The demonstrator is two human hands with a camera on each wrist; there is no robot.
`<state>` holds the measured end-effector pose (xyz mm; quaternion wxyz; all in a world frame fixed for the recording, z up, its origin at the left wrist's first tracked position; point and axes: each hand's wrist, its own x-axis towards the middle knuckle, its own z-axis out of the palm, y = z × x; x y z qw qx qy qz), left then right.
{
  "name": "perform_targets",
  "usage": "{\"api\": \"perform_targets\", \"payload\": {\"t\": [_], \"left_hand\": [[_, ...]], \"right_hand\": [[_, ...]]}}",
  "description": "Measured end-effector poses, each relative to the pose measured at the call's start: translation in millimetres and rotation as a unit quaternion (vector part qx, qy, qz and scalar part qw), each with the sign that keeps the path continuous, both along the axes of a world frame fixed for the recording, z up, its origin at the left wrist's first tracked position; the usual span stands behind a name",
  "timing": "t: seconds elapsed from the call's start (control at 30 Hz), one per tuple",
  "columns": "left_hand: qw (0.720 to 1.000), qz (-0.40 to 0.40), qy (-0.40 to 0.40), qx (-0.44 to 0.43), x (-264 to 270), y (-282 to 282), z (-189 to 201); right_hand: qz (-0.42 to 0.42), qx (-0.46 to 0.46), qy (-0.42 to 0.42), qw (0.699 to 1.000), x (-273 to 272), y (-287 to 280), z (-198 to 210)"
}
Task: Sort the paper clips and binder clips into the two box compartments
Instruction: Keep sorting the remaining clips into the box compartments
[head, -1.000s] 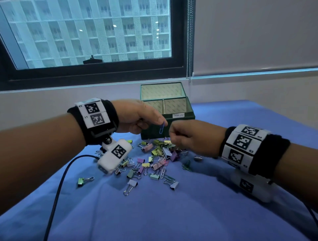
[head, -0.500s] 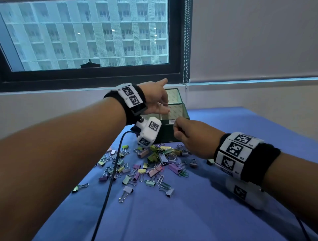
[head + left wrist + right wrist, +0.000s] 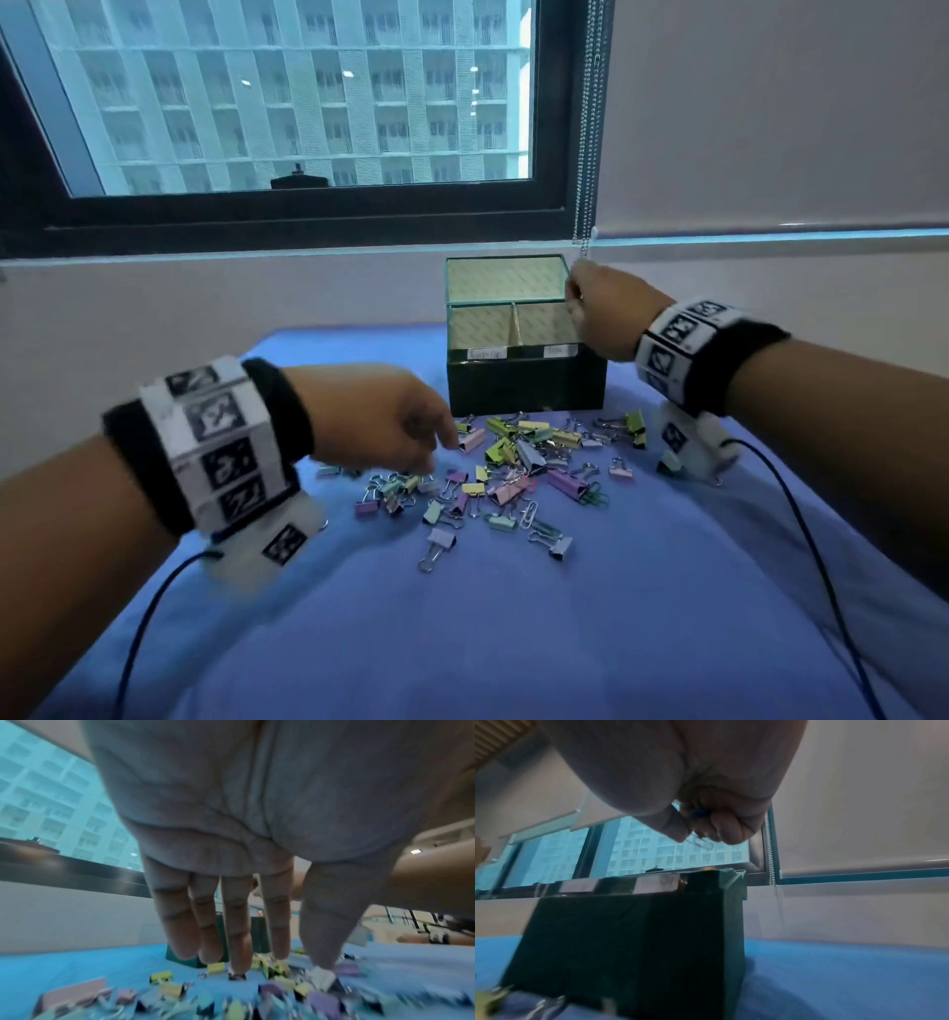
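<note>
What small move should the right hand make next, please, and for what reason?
Probably the right hand should open its fingers and let the paper clips fall. It hangs over the right compartment of the box, and the right wrist view shows thin wire clips pinched at its fingertips. The left hand reaches with straight fingers toward the pile.

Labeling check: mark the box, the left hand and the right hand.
box (image 3: pixel 524 388), head view, on its dark front wall.
left hand (image 3: pixel 375 411), head view, on the back of the hand, over the clip pile.
right hand (image 3: pixel 608 308), head view, on the knuckles, over the box's right compartment.
</note>
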<state>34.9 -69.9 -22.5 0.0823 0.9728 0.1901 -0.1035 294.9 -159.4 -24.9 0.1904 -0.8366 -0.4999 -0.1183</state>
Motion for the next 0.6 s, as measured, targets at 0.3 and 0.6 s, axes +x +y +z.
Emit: {"api": "perform_targets", "payload": {"t": [0.3, 0.6], "left_hand": [[0.993, -0.106, -0.047, 0.002, 4, -5, -41], [0.992, -0.100, -0.064, 0.052, 26, -8, -45]], "right_hand": [[0.065, -0.102, -0.114, 0.986, -47, -9, -7], [0.126, -0.241, -0.004, 0.962, -78, -37, -42]]}}
